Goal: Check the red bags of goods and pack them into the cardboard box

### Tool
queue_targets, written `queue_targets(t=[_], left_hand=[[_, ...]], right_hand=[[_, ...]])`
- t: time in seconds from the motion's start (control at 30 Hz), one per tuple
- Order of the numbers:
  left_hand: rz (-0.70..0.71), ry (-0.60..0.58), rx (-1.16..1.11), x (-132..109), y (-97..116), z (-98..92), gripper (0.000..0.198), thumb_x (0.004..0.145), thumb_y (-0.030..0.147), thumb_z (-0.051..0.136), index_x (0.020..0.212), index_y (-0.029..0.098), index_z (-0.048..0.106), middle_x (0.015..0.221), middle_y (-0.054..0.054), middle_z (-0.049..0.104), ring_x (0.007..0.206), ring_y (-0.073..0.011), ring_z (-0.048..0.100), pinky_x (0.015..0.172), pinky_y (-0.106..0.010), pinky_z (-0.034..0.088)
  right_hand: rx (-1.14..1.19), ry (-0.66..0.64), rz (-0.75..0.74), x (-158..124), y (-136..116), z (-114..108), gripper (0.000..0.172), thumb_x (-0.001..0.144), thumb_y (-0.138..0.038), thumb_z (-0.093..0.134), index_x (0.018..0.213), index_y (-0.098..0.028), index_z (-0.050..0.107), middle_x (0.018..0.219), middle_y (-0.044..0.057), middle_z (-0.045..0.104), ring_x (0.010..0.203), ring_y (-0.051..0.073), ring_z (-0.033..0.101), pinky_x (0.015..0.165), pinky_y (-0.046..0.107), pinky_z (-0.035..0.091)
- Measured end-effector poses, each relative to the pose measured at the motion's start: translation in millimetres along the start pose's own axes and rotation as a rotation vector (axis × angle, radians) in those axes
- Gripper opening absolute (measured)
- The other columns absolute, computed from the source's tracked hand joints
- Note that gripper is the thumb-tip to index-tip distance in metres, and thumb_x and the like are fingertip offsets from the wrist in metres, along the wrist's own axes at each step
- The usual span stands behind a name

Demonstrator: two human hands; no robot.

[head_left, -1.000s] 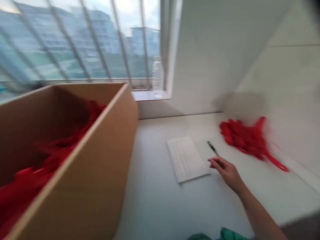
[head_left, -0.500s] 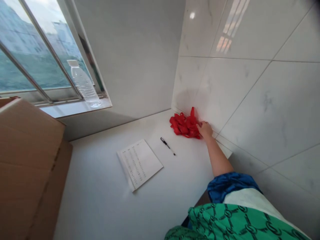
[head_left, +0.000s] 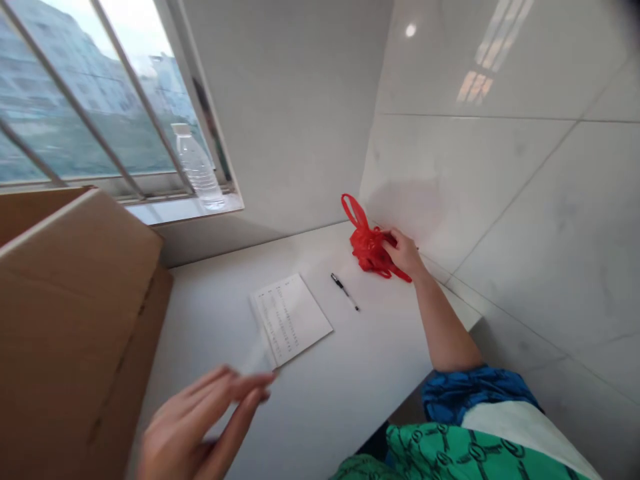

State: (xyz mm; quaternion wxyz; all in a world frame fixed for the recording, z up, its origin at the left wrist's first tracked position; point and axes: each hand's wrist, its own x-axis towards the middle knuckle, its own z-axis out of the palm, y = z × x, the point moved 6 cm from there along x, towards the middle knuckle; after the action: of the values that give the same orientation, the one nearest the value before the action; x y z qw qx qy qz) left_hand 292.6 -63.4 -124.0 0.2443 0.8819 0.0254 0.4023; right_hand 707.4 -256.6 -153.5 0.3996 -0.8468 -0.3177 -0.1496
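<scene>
My right hand (head_left: pixel 403 253) grips a crumpled red plastic bag (head_left: pixel 369 248) at the back right corner of the white table (head_left: pixel 210 300); one loop of the bag stands up on its left. Low in the view, my left hand (head_left: pixel 210 417) hangs over the near part of the table, slightly blurred, thumb and fingertips brought together. Whether anything is between those fingertips is too small to tell. Just beyond it lies a white booklet (head_left: pixel 295 317) with printed lines. A black and clear pen (head_left: pixel 345 291) rests between the booklet and the bag.
An open cardboard box (head_left: pixel 75 300) fills the left side. A clear bottle with a white cap (head_left: pixel 200 170) stands on the window sill (head_left: pixel 170 212). Grey and marbled walls (head_left: pixel 500 180) border the table at the back and right.
My left hand has come into view from below. The red bag has changed shape, with a loop now raised, and my right hand reaches further over it. The view has shifted left.
</scene>
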Motion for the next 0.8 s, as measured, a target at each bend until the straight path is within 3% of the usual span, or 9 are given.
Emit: queue_targets(t=[0.07,0.13,0.2,0.3,0.33,0.4,0.5,0.63,0.8], left_hand=[[-0.075,-0.074,-0.031,15,-7,17.4,0.018,0.092,0.030,0.060,0.106,0.030,0.071,0.080,0.000,0.071,0.067,-0.0158,0.065,0.059,-0.026,0.053],[-0.185,0.079,-0.115,32,-21,22.7,0.025,0.093,0.031,0.059,0.117,0.029,0.065,0.098,-0.002,0.071,0.083,-0.0162,0.067,0.069,-0.026,0.055],[-0.243,0.306,-0.235,45,-40,23.5,0.031,0.095,0.033,0.057,0.125,0.027,0.059,0.115,-0.006,0.066,0.100,-0.0185,0.065,0.086,-0.031,0.054],[-0.309,0.521,-0.269,50,-76,27.0,0.033,0.098,0.037,0.048,0.129,0.026,0.053,0.122,-0.008,0.062,0.108,-0.0194,0.061,0.092,-0.035,0.050],[-0.345,0.490,-0.235,49,-88,31.9,0.032,0.098,0.038,0.047,0.126,0.025,0.055,0.119,-0.008,0.063,0.106,-0.0192,0.062,0.089,-0.035,0.050],[-0.388,0.244,-0.133,44,-107,49.8,0.027,0.096,0.037,0.049,0.115,0.023,0.063,0.110,-0.006,0.067,0.098,-0.0189,0.064,0.084,-0.033,0.050],[-0.393,-0.110,0.034,28,-119,74.5,0.021,0.093,0.036,0.054,0.099,0.022,0.069,0.098,-0.005,0.069,0.092,-0.0198,0.064,0.080,-0.032,0.049],[-0.404,-0.217,0.159,17,-120,89.3,0.019,0.089,0.037,0.061,0.100,0.024,0.069,0.099,-0.004,0.070,0.091,-0.0217,0.065,0.074,-0.031,0.048],[-0.395,-0.271,0.162,21,-124,105.9,0.013,0.086,0.021,0.062,0.097,0.026,0.068,0.097,-0.001,0.073,0.084,-0.0193,0.067,0.073,-0.029,0.047]], right_hand=[[0.105,-0.095,-0.163,-1,-46,19,0.027,0.091,-0.021,0.050,0.113,-0.027,0.064,0.113,0.003,0.070,0.104,0.021,0.065,0.094,0.034,0.050],[0.209,-0.172,-0.353,-9,-90,44,0.027,0.089,-0.017,0.051,0.109,-0.026,0.068,0.108,0.003,0.071,0.103,0.021,0.064,0.094,0.036,0.049],[0.261,-0.199,-0.512,-23,-127,72,0.027,0.089,-0.014,0.053,0.106,-0.025,0.070,0.108,0.004,0.069,0.105,0.022,0.062,0.096,0.039,0.045],[0.213,-0.241,-0.622,-54,-158,120,0.024,0.091,-0.015,0.057,0.104,-0.028,0.073,0.113,0.005,0.067,0.109,0.024,0.057,0.097,0.042,0.040],[0.190,-0.286,-0.642,-66,-164,136,0.023,0.092,-0.016,0.058,0.104,-0.029,0.073,0.113,0.005,0.067,0.108,0.024,0.057,0.096,0.042,0.040],[0.171,-0.380,-0.649,-88,-169,160,0.021,0.094,-0.020,0.059,0.109,-0.028,0.071,0.111,0.005,0.068,0.106,0.023,0.057,0.092,0.040,0.041],[0.222,-0.423,-0.567,-103,-164,172,0.019,0.095,-0.025,0.059,0.112,-0.024,0.066,0.108,0.005,0.068,0.105,0.023,0.058,0.089,0.038,0.042],[0.318,-0.406,-0.480,-106,-157,168,0.017,0.092,-0.032,0.064,0.106,-0.023,0.062,0.106,0.004,0.070,0.102,0.023,0.060,0.090,0.038,0.043],[0.229,-0.422,-0.516,-112,-159,176,0.015,0.092,-0.031,0.064,0.105,-0.024,0.066,0.103,0.005,0.071,0.099,0.025,0.062,0.088,0.039,0.041]])
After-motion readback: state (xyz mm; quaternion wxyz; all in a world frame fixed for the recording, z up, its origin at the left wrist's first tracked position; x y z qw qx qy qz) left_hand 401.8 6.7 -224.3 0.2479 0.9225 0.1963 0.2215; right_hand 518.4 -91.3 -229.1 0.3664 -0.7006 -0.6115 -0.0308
